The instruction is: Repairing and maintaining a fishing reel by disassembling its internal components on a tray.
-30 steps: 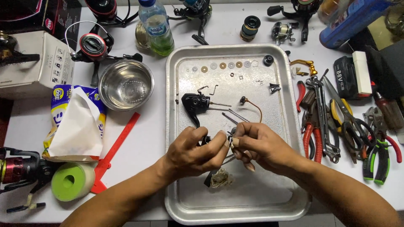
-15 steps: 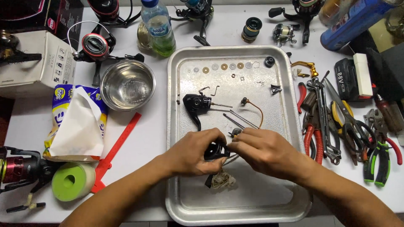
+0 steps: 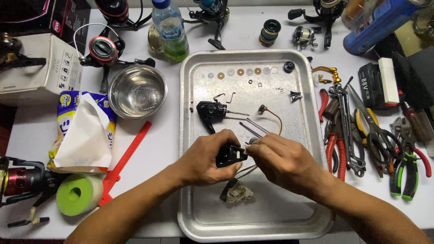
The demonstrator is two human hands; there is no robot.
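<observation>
The hands meet at the centre of the frame over the metal tray (image 3: 190, 135), the left hand (image 3: 205, 158) gripping a small black part (image 3: 228, 156) while the right hand (image 3: 280, 158) pinches at its right side.

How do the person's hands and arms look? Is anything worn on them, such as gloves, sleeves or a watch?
Both the left hand and the right hand are bare, without gloves. No ring, watch or bracelet shows. The forearms are uncovered as far as the picture's edge; no sleeve is in view.
</observation>
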